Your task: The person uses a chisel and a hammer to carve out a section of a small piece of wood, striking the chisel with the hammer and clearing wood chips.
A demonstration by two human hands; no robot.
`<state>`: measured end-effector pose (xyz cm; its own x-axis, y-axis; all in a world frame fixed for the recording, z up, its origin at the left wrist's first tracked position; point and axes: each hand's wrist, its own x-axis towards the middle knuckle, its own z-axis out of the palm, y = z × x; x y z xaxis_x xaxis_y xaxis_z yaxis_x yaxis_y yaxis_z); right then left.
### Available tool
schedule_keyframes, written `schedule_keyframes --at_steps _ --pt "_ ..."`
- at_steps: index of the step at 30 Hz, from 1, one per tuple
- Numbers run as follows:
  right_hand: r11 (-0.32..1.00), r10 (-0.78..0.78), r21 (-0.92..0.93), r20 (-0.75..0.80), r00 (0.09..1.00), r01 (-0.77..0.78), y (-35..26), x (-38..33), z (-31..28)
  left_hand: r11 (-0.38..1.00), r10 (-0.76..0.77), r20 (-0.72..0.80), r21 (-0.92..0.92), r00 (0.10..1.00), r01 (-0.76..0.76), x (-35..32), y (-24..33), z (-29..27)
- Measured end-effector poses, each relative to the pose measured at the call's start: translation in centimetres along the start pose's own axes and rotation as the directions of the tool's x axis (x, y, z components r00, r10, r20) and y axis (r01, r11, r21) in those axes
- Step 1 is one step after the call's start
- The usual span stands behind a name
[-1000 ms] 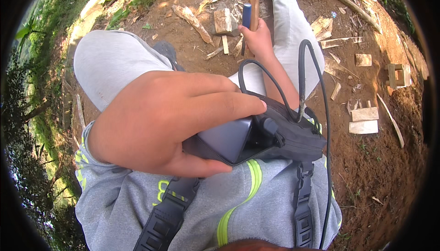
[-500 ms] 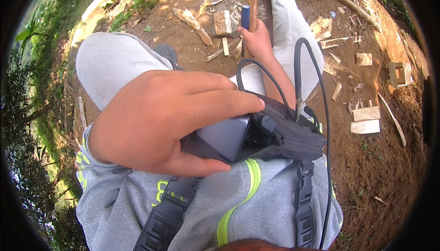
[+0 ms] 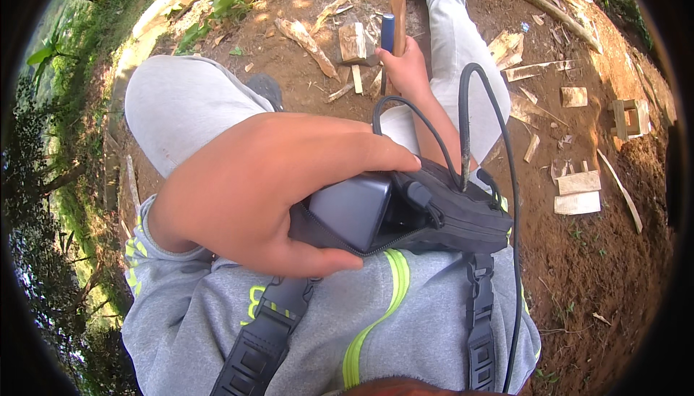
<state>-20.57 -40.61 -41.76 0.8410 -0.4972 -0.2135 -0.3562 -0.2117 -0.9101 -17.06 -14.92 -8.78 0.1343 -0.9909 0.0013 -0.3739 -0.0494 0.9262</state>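
Observation:
My left hand (image 3: 246, 179) wraps round the black zip pouch (image 3: 463, 215) at my waist, fingers over the far edge and thumb along the near one. The zip is undone, and a dark grey box-shaped device (image 3: 350, 210) shows inside beside a black cable plug (image 3: 419, 195). Farther out, my right hand (image 3: 405, 67) is closed round a hammer (image 3: 398, 20) by its wooden handle, head away from me. The same hand holds a blue-handled tool (image 3: 388, 33) with a dark shaft pointing back toward me; its tip shape I cannot make out.
A black cable (image 3: 512, 179) loops up from the pouch. Ahead lies a squared wood block (image 3: 353, 40) among chips and a split piece (image 3: 307, 47). To the right are cut blocks (image 3: 574, 97), a small wooden frame (image 3: 630, 119) and a long stick (image 3: 622, 192). My legs frame the ground.
My left hand has shifted very slightly with the pouch still in its grip. The right hand keeps the hammer and blue-handled tool in nearly the same place.

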Motion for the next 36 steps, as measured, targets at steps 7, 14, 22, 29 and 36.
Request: schedule_keyframes --at_steps 7,14,22,29,36 --pt "1.000 0.003 0.020 0.010 1.000 -0.004 -0.5 0.0 -0.1 0.995 0.069 -0.020 -0.068 0.997 -0.070 0.5 -1.1 0.5" --pt "0.998 0.019 0.062 0.018 1.000 -0.020 -0.7 -0.3 -0.2 0.995 0.068 0.003 -0.079 0.998 -0.068 0.8 -1.2 0.4" --pt "0.983 -0.149 0.099 -0.084 0.985 0.157 0.5 0.2 0.5 0.687 0.233 0.192 -0.726 0.953 -0.022 2.4 -5.9 1.3" --pt "0.999 0.039 0.010 -0.007 0.999 -0.039 -0.9 -0.3 -0.6 0.435 0.177 0.342 -0.868 0.923 0.239 4.7 -6.8 3.7" --pt "0.998 0.045 0.033 -0.033 0.998 -0.044 -1.3 -0.7 -0.5 0.484 0.217 0.353 -0.848 0.910 0.214 4.4 -6.5 3.9"
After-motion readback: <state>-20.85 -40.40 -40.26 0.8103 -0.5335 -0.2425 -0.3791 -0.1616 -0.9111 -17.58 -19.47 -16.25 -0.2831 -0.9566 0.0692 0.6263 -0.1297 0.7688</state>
